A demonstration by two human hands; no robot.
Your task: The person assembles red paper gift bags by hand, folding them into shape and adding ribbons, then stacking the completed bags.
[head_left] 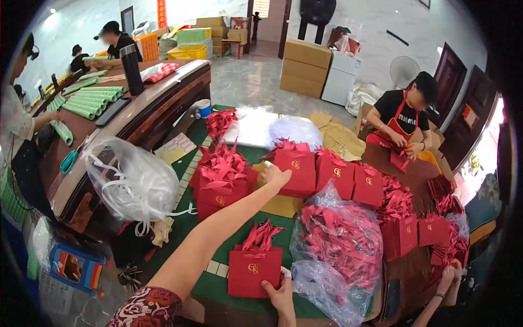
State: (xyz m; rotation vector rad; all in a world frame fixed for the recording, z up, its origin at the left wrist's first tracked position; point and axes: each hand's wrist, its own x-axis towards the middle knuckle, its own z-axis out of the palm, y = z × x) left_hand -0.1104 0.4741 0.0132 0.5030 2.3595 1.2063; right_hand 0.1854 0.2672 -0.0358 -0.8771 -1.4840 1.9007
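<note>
My left hand [276, 177] reaches far across the table to the left edge of a row of upright red gift bags [295, 173] with gold lettering. Its thumb lies over the front of the nearest bags, and a white-wrapped fingertip shows beside them. Close to me, my right hand [280, 295] grips the lower right side of a small stack of red gift bags [254, 272], thumb on the front face. Red ribbon handles [261, 236] stick up from that stack. Fingers behind the bags are hidden in both places.
A clear plastic sack of red ribboned pieces [340, 240] lies to the right. More red bags [223, 199] stand behind my left forearm. A stuffed plastic bag [133, 182] sits at left. Co-workers [400, 117] handle red bags on the right; others work at the left table [155, 92].
</note>
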